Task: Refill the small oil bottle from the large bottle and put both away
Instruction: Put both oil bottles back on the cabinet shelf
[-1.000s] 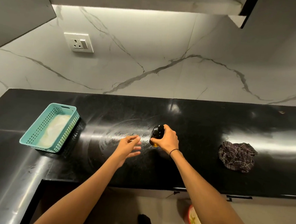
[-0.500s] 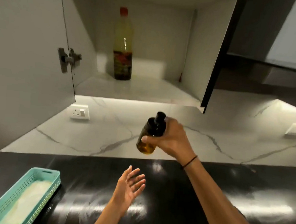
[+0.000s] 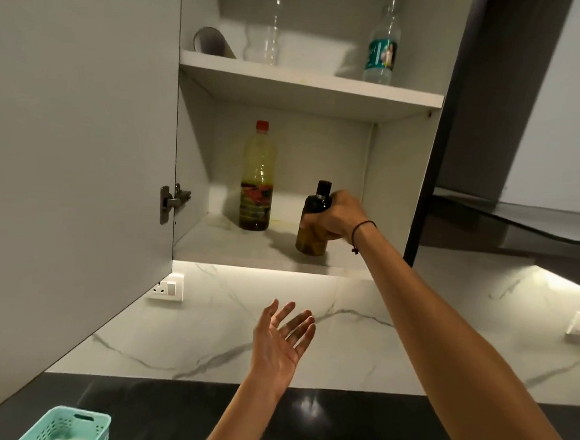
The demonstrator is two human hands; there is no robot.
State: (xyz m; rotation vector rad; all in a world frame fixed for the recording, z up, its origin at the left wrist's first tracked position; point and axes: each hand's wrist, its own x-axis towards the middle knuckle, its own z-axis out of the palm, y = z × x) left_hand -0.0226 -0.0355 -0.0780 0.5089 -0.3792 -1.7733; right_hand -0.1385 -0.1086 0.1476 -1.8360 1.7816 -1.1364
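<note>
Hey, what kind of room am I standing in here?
Most likely a home kitchen: an open wall cupboard holding a large oil bottle, a dark countertop below, and a marble-look backsplash with a socket.

The large bottle [image 3: 257, 179] looks like clear plastic, yellowish with oil, under a red plastic cap and a glossy printed label. The small oil bottle [image 3: 312, 231] is dark, smooth and slightly shiny, with a black cap. The cabinet door [image 3: 74, 136] and upper shelf [image 3: 308, 83] are matt grey laminate; the hinge [image 3: 171, 200] is bare metal. The backsplash [image 3: 360, 327] is veined, marble-like and smooth. The bench [image 3: 353, 427] is glossy black. The basket [image 3: 71, 426] is perforated teal plastic.
</note>
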